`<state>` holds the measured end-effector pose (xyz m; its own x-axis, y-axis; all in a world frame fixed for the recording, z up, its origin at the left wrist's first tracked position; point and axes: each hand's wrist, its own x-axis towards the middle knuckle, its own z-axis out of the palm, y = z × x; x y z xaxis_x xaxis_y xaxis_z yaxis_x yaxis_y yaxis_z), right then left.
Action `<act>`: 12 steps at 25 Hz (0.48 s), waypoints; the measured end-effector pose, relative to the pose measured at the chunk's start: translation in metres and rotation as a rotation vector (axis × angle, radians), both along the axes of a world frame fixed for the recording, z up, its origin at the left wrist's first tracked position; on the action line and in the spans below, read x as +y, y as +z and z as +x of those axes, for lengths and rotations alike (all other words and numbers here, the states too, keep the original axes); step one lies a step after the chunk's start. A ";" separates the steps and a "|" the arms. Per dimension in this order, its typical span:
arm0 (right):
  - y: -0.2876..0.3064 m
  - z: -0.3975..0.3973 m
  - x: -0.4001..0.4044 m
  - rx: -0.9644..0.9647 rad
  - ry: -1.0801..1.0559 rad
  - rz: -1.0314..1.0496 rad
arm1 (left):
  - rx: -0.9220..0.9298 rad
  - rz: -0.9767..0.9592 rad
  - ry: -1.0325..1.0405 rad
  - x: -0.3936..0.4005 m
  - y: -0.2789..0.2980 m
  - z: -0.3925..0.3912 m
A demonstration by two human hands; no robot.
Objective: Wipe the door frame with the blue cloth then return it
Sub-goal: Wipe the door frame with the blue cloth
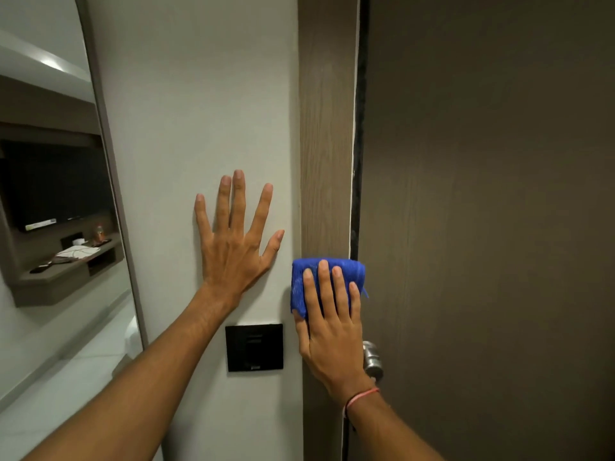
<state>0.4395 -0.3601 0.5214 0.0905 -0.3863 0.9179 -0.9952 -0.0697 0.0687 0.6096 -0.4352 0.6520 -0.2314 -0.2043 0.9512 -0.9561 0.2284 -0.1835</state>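
The door frame [327, 128] is a vertical strip of brown wood grain between the pale wall and the dark door. My right hand [332, 327] lies flat on the frame at about handle height and presses the folded blue cloth [299, 287] against it; the cloth sticks out above and left of my fingers. A red string is tied round that wrist. My left hand [234, 237] rests flat on the wall left of the frame, fingers spread, holding nothing.
The dark brown door [482, 227] fills the right side, with a metal knob [372, 359] just behind my right hand. A black wall switch panel [254, 347] sits below my left hand. A tall mirror [50, 194] at the left reflects a shelf and TV.
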 end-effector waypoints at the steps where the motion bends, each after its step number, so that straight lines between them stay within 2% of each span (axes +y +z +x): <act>1: 0.000 -0.001 0.001 0.005 -0.002 0.005 | 0.000 -0.010 -0.001 -0.002 -0.002 0.000; 4: 0.042 -0.002 0.000 0.050 0.041 -0.040 | 0.011 -0.048 -0.007 -0.010 -0.006 0.000; 7: 0.146 0.002 -0.020 -0.020 0.093 -0.208 | 0.019 -0.079 -0.012 -0.015 -0.005 -0.001; 9: 0.186 0.004 -0.030 -0.061 0.073 -0.293 | 0.022 -0.080 -0.011 -0.015 -0.007 0.000; 10: 0.183 0.004 -0.033 -0.062 0.066 -0.306 | 0.021 -0.075 -0.005 -0.015 -0.007 0.000; 12: 0.131 0.002 -0.027 -0.058 0.066 -0.236 | 0.018 -0.078 -0.010 -0.013 -0.005 0.000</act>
